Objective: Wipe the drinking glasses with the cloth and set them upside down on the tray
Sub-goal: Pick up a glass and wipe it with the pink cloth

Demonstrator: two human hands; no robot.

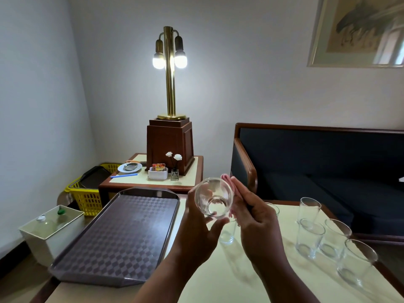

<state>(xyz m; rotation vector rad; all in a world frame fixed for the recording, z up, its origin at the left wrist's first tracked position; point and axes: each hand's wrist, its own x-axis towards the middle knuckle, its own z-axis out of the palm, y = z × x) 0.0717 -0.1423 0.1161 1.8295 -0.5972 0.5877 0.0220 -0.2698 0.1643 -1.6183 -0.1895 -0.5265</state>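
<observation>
**One glass in hand, cloth against its side**

I see the left hand (196, 230) gripping a clear glass (213, 199). Its fingers are curled round the left wall and the thumb sits under the lower edge. The glass is held above the desk (218, 281), between the tray and the standing glasses. It is tipped so that its mouth faces the camera, and the base shows through the opening.

The right hand (255, 219) lies along the glass's right side, fingers straight and pressed together, pushing a pink cloth (227, 177) onto the wall. Only a fold above the fingertips and a strip below them show. The hand hides the rest of the cloth, and I cannot tell whether the thumb clamps it.

The brown tray (122, 237) lies flat on the left part of the desk, near the left forearm.

Four upright glasses (310, 241) stand grouped near the desk's right edge. The nearest is stretched by the wide lens. A fifth glass (227, 236) shows only its lower half between the two wrists. A sixth glass (274, 208) is a sliver of rim behind the right hand.

The lower frame edge cuts off both forearms.
</observation>
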